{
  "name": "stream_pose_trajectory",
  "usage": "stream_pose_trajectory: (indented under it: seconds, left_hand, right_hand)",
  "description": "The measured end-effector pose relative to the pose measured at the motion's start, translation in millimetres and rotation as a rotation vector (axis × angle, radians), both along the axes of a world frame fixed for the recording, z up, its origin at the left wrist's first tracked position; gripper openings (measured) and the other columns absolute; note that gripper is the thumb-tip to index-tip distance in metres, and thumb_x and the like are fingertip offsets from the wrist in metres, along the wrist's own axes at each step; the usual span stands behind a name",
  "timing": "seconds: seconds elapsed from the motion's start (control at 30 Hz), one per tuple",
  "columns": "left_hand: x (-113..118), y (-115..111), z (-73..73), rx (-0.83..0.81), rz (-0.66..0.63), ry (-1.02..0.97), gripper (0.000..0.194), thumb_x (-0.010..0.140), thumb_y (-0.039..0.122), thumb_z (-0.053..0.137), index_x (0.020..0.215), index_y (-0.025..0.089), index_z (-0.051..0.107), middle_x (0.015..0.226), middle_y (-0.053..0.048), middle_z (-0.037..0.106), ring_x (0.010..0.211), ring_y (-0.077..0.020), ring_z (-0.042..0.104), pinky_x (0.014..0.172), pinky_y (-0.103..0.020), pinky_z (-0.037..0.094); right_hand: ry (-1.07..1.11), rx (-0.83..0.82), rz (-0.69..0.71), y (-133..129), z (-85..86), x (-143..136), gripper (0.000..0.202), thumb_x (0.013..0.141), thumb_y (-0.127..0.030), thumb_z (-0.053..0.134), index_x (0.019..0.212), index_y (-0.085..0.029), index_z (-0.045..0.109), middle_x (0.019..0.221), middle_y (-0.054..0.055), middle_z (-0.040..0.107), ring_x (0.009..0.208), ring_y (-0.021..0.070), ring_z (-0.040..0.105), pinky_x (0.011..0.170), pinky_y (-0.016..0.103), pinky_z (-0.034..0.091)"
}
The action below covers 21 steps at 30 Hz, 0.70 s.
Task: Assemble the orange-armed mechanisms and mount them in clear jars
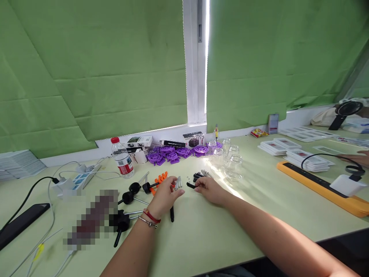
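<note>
My right hand (211, 189) pinches a short black plastic handle (190, 185) between thumb and fingers. Just behind it lie a pile of similar black pieces (198, 176) and several small metal rings or springs (206, 174). My left hand (165, 195) hovers beside several slim silver screws (178, 182), its thumb and forefinger apart; its other fingers are partly hidden. Below that palm a black rod (172, 214) sticks out, its upper end covered. Orange clip-like parts (160, 178) lie behind my left hand. To its left are black knobs with metal rods (127, 197).
Purple plastic parts (173, 157) and small boxes line the back. A red-capped bottle (122, 157) stands left of them, clear glass jars (234, 167) right. Cables and a power strip (86, 177) lie left. An orange bar (317, 188) and another person's hand (359, 159) are at right.
</note>
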State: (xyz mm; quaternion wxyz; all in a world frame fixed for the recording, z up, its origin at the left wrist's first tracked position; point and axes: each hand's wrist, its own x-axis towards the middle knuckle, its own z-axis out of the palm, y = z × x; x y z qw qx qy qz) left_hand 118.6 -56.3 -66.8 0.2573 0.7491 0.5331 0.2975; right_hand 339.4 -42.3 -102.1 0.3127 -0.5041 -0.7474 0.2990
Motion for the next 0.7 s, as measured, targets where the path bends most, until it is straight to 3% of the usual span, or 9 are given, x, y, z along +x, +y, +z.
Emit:
stream_pose_trajectory:
  seconds: [0.07, 0.2, 0.27, 0.33, 0.43, 0.53, 0.7]
  left_hand:
    - [11.6, -3.9, -3.2, 0.037, -0.102, -0.110, 0.049, 0.077, 0.034, 0.060, 0.122, 0.018, 0.050, 0.108, -0.008, 0.059, 0.080, -0.0156, 0.056, 0.071, -0.029, 0.045]
    - [23.2, -10.6, -7.4, 0.042, -0.245, -0.116, 0.023, 0.084, 0.033, 0.052, 0.099, 0.018, 0.063, 0.083, -0.004, 0.063, 0.073, -0.0149, 0.054, 0.069, -0.027, 0.043]
    - [23.5, -12.1, -6.6, 0.031, -0.231, -0.102, 0.022, 0.084, 0.035, 0.051, 0.091, 0.018, 0.063, 0.075, -0.002, 0.061, 0.069, -0.0146, 0.052, 0.065, -0.027, 0.041]
    - [22.5, -12.5, -4.9, 0.021, -0.205, -0.104, 0.023, 0.085, 0.037, 0.051, 0.088, 0.017, 0.063, 0.074, -0.001, 0.060, 0.068, -0.0143, 0.051, 0.063, -0.026, 0.040]
    - [21.2, -12.3, -3.0, -0.004, -0.198, -0.106, 0.025, 0.085, 0.039, 0.049, 0.084, 0.017, 0.062, 0.073, -0.001, 0.060, 0.067, -0.0140, 0.050, 0.062, -0.026, 0.039]
    - [21.5, -12.7, -2.8, -0.023, -0.208, -0.088, 0.026, 0.085, 0.040, 0.049, 0.082, 0.017, 0.062, 0.072, -0.001, 0.060, 0.066, -0.0137, 0.050, 0.061, -0.025, 0.038]
    - [22.7, -13.3, -3.3, -0.035, -0.215, -0.036, 0.027, 0.084, 0.041, 0.050, 0.081, 0.017, 0.062, 0.070, -0.001, 0.060, 0.064, -0.0137, 0.050, 0.060, -0.025, 0.037]
  right_hand:
    - [0.100, 0.019, 0.111, -4.0, -1.1, -5.6, 0.009, 0.082, -0.026, 0.055, 0.084, -0.018, 0.060, 0.073, 0.000, 0.055, 0.067, 0.0123, 0.049, 0.061, 0.024, 0.040]
    - [0.086, 0.095, 0.247, -7.7, 2.3, -8.1, 0.011, 0.084, -0.026, 0.055, 0.081, -0.018, 0.061, 0.077, 0.000, 0.058, 0.071, 0.0129, 0.051, 0.065, 0.024, 0.042]
    - [0.042, 0.171, 0.177, -2.6, 4.9, -2.6, 0.014, 0.087, -0.025, 0.051, 0.084, -0.019, 0.063, 0.081, 0.002, 0.060, 0.077, 0.0140, 0.054, 0.070, 0.025, 0.043]
    - [-0.022, 0.265, -0.029, 7.5, 6.1, 6.4, 0.020, 0.090, -0.022, 0.045, 0.090, -0.019, 0.065, 0.090, 0.004, 0.061, 0.083, 0.0148, 0.056, 0.075, 0.026, 0.042]
    - [-0.227, 0.273, -0.284, 25.2, 3.9, 21.1, 0.028, 0.090, -0.016, 0.041, 0.097, -0.020, 0.067, 0.101, 0.006, 0.060, 0.079, 0.0145, 0.057, 0.068, 0.025, 0.041]
    - [-0.387, 0.204, -0.293, 36.0, -0.2, 30.1, 0.028, 0.088, -0.015, 0.044, 0.093, -0.022, 0.070, 0.102, 0.005, 0.059, 0.081, 0.0147, 0.058, 0.065, 0.024, 0.038]
    - [-0.409, 0.158, -0.266, 35.9, -2.4, 31.2, 0.028, 0.089, -0.016, 0.044, 0.092, -0.023, 0.071, 0.103, 0.004, 0.059, 0.081, 0.0136, 0.057, 0.064, 0.023, 0.037]
